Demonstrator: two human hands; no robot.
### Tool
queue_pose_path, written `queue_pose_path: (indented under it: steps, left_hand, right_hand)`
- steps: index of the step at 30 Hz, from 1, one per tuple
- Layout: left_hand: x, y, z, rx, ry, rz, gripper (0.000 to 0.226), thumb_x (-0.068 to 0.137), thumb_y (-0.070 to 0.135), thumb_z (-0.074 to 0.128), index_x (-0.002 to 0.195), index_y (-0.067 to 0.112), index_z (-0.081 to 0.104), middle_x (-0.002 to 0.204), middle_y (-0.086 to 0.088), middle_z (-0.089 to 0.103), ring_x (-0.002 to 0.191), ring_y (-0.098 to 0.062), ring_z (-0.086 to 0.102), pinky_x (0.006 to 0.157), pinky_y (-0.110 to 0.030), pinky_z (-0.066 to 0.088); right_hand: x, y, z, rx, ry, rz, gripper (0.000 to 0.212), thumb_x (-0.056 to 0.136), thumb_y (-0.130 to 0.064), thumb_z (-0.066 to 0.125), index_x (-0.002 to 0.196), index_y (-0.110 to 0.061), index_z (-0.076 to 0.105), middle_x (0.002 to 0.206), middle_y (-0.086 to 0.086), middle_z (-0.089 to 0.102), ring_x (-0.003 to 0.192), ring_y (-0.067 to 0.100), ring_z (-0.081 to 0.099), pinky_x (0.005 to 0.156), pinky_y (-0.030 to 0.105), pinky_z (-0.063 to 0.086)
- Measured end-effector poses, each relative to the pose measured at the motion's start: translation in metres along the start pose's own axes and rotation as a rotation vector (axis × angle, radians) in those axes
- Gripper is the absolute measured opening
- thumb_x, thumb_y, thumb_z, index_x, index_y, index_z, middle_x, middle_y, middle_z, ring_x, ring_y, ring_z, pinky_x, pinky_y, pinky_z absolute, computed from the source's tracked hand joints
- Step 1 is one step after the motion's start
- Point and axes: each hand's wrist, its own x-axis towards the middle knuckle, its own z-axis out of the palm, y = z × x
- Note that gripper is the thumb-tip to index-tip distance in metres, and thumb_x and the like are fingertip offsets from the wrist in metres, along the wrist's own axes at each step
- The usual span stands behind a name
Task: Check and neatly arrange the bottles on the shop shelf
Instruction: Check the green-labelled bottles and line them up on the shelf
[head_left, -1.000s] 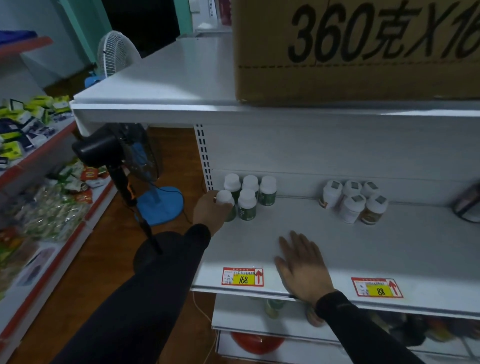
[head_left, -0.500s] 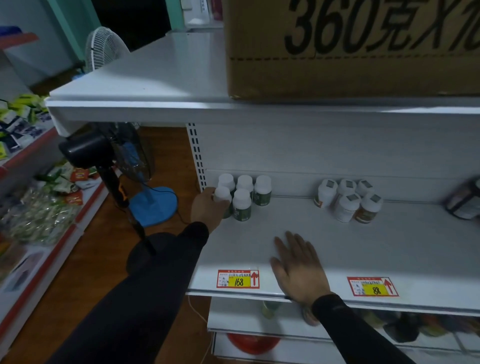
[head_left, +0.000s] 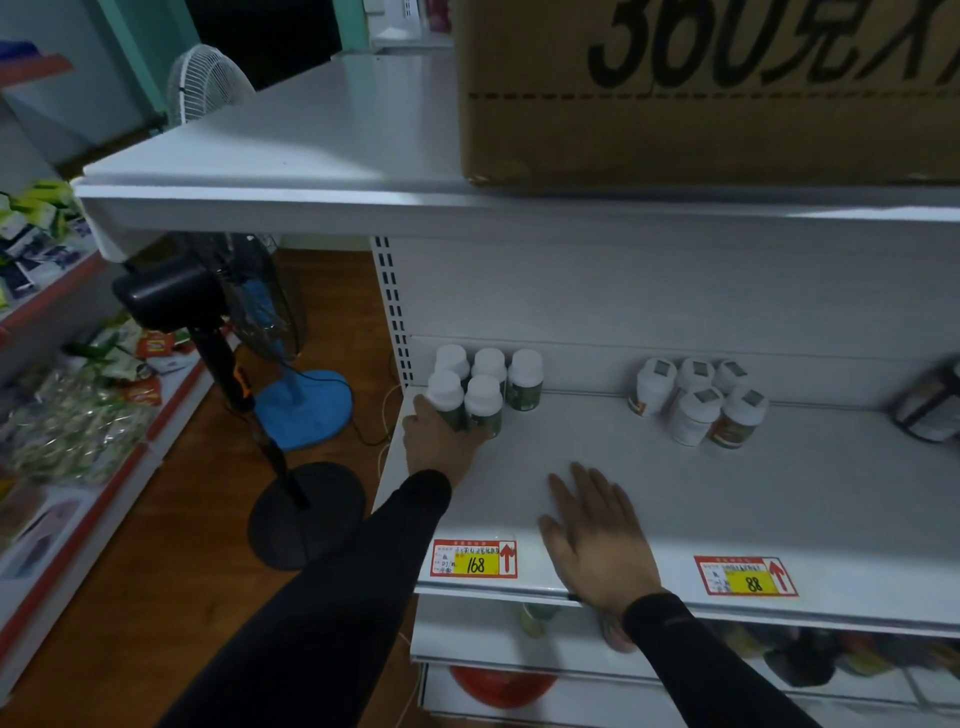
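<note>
**Shelf check: left-end bottle cluster in hand**

Landmark — the white metal shelf (head_left: 675, 499). At its left end stand five green-labelled bottles with white caps (head_left: 488, 387); the left hand (head_left: 439, 441) has its grip curled round the front-left white-capped bottle (head_left: 445, 397). The right hand (head_left: 597, 540) lies flat near the shelf's front edge, fingers spread. Five white bottles with grey-patched lids (head_left: 698, 402) cluster further right along the shelf.

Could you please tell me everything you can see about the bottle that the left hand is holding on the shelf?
The held bottle is small, with a broad white screw cap and a dark green label; it looks like plastic. It stands upright at the front left corner of a cluster of five like bottles, near the left end of the white shelf. The left hand grips its lower body from the front, hiding most of the label. It sits close against the neighbouring bottle on its right.
</note>
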Motion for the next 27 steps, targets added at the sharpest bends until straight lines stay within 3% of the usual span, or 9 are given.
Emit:
queue_pose_path:
  steps: [3,12,17,19,23,27]
  left_hand:
    - [-0.001,0.004,0.005,-0.007,0.018,-0.027,0.079,0.070,0.037,0.085,0.128,0.007,0.040,0.125,-0.018,0.050,0.116,-0.035,0.049,0.094,-0.041,0.044]
    - [0.000,0.001,0.004,-0.002,0.020,-0.015,0.081,0.071,0.035,0.085,0.130,0.006,0.038,0.128,-0.019,0.050,0.120,-0.035,0.048,0.097,-0.043,0.044]
    - [-0.005,-0.006,-0.006,0.088,-0.037,-0.054,0.057,0.083,0.031,0.073,0.123,0.003,0.044,0.126,-0.020,0.052,0.112,-0.033,0.053,0.095,-0.042,0.046]
    - [-0.012,-0.011,-0.012,0.172,-0.053,-0.013,0.047,0.088,0.033,0.066,0.120,0.004,0.049,0.124,-0.020,0.055,0.110,-0.032,0.055,0.092,-0.040,0.046]
    - [-0.042,-0.012,-0.024,0.295,-0.152,0.126,0.053,0.096,0.044,0.053,0.140,0.014,0.044,0.140,-0.010,0.048,0.129,-0.027,0.043,0.104,-0.035,0.036]
    - [-0.070,-0.006,-0.033,0.332,-0.257,0.330,0.064,0.098,0.051,0.045,0.151,0.018,0.031,0.155,-0.001,0.035,0.141,-0.019,0.028,0.112,-0.029,0.024]
  right_hand:
    - [0.000,0.001,0.000,0.000,0.002,0.000,0.056,0.094,-0.047,0.036,0.134,-0.016,0.060,0.142,0.017,0.053,0.131,0.036,0.051,0.109,0.052,0.039]
    - [0.000,0.000,-0.002,0.001,-0.024,0.010,0.056,0.093,-0.048,0.038,0.134,-0.016,0.060,0.142,0.017,0.054,0.130,0.036,0.052,0.108,0.052,0.040]
    - [0.001,0.000,-0.005,0.024,-0.081,0.023,0.057,0.093,-0.048,0.037,0.133,-0.017,0.061,0.141,0.017,0.054,0.129,0.036,0.053,0.108,0.053,0.039]
    - [0.002,0.000,-0.009,0.044,-0.107,0.015,0.061,0.092,-0.050,0.032,0.135,-0.017,0.060,0.145,0.017,0.051,0.132,0.036,0.050,0.110,0.052,0.035]
    - [0.007,0.002,-0.032,0.182,-0.194,0.054,0.076,0.089,-0.057,0.013,0.153,-0.023,0.032,0.164,0.005,0.016,0.151,0.021,0.013,0.120,0.030,0.004]
    - [0.002,0.009,-0.067,0.259,-0.099,0.092,0.072,0.094,-0.059,0.021,0.151,-0.019,0.035,0.162,0.004,0.023,0.150,0.020,0.018,0.118,0.025,0.011]
